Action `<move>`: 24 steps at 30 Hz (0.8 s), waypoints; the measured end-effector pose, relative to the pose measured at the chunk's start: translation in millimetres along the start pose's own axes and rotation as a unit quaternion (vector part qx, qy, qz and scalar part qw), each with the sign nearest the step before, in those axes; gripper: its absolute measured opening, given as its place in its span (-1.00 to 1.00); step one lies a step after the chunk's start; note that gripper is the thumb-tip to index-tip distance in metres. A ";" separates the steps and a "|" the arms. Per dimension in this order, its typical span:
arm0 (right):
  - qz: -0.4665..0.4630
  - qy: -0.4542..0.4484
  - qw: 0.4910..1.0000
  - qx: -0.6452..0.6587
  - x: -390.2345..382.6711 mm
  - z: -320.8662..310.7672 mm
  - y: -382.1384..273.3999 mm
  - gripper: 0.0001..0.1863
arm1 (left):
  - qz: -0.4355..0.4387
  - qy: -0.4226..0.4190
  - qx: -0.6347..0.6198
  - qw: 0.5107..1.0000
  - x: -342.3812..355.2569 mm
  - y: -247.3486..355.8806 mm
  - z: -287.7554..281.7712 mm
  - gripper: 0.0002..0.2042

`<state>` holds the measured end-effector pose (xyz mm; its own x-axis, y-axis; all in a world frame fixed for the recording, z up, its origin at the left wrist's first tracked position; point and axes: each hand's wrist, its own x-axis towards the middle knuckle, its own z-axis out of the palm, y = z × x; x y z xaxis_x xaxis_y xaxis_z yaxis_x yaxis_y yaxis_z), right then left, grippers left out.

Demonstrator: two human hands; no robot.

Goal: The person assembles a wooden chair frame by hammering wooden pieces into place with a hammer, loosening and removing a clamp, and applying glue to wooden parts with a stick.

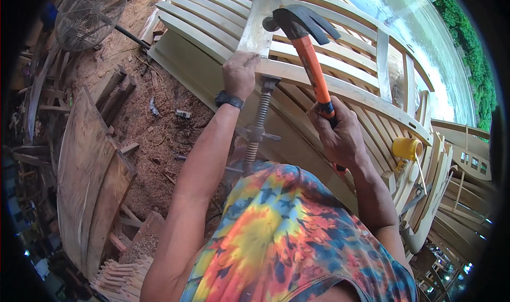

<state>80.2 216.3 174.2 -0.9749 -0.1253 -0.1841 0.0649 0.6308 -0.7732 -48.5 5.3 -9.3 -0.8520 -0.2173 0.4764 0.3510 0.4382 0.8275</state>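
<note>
My left hand [239,74], with a dark band at the wrist, grips the corner of a pale slatted wooden frame [332,83] where a vertical board meets a rail. Just right of it, a threaded metal screw clamp [261,113] sits against the rail's underside, its lower end partly hidden by my shirt. My right hand [337,132] is closed around the orange-and-black handle of a claw hammer [311,55], whose dark head [292,21] is raised over the frame, above and right of my left hand. More curved slatted sections lie beneath and beside the frame.
A pedestal fan [87,16] stands at upper left. Curved planks [90,195] lean at left above a sawdust-covered floor [143,110] with scraps and cords. A yellow container with sticks [406,148] rests among stacked wooden parts at right. Bright water [446,63] and greenery show beyond.
</note>
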 end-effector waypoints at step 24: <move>0.038 -0.051 0.995 -0.076 25.0 20.5 36.1 -0.61 | 0.091 -0.013 0.052 0.994 2.2 5.4 2.7 -0.92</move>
<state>62.5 220.2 129.3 -0.9414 -0.1445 -0.3048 0.0970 0.7495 -0.6549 -49.5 9.5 -4.6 -0.7884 -0.1038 0.6064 0.4594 0.5562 0.6925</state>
